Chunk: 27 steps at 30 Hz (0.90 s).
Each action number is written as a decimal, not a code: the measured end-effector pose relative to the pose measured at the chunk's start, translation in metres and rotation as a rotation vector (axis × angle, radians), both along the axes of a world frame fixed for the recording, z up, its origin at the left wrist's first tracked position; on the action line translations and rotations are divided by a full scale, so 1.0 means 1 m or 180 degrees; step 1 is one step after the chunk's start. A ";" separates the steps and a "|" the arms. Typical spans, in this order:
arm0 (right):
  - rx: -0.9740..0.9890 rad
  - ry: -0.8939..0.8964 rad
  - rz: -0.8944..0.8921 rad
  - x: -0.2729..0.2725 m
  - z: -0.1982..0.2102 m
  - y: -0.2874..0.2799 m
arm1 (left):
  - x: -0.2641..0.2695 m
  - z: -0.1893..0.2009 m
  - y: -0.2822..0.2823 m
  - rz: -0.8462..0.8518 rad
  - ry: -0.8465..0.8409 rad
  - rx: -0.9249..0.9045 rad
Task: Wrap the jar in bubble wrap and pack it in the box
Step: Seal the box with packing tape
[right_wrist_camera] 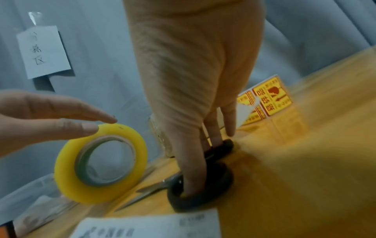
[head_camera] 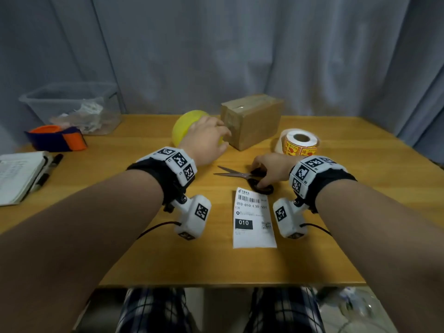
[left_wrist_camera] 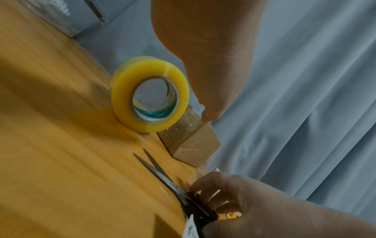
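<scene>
The brown cardboard box [head_camera: 252,121] [left_wrist_camera: 193,145] stands closed and taped at the back middle of the table. No jar or bubble wrap shows. A yellow tape roll [head_camera: 185,126] [left_wrist_camera: 122,96] [right_wrist_camera: 63,173] stands on edge just left of the box. My left hand [head_camera: 206,140] [right_wrist_camera: 50,116] hovers over the roll, fingers straight, the tips brushing its top. My right hand [head_camera: 271,167] [right_wrist_camera: 183,80] grips the black handles of the scissors [head_camera: 230,173] [right_wrist_camera: 203,201], thumb and fingers through the loops. The blades lie slightly parted on the table, pointing left.
A white shipping label [head_camera: 253,222] lies in front of the scissors. A roll of yellow warning stickers [head_camera: 300,143] sits right of the box. At the left are a clear plastic bin [head_camera: 72,106], an orange and blue tape dispenser [head_camera: 57,138], a notebook [head_camera: 16,176] and markers [head_camera: 55,161].
</scene>
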State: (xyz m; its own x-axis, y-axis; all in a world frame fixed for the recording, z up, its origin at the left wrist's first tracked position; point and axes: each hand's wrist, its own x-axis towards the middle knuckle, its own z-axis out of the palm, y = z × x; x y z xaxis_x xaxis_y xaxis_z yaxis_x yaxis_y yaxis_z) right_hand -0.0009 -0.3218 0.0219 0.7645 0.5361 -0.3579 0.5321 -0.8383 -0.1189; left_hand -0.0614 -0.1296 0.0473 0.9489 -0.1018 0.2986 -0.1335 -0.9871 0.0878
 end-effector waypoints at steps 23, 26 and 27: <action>0.1765 0.1853 -0.1027 0.046 0.035 0.010 | 0.116 0.049 0.024 0.0503 0.1181 0.0129; 0.1821 0.1948 -0.0990 0.054 0.031 0.019 | 0.126 0.046 0.025 0.0644 0.1319 0.0179; 0.1861 0.1959 -0.0968 0.056 0.030 0.022 | 0.128 0.045 0.026 0.0685 0.1366 0.0181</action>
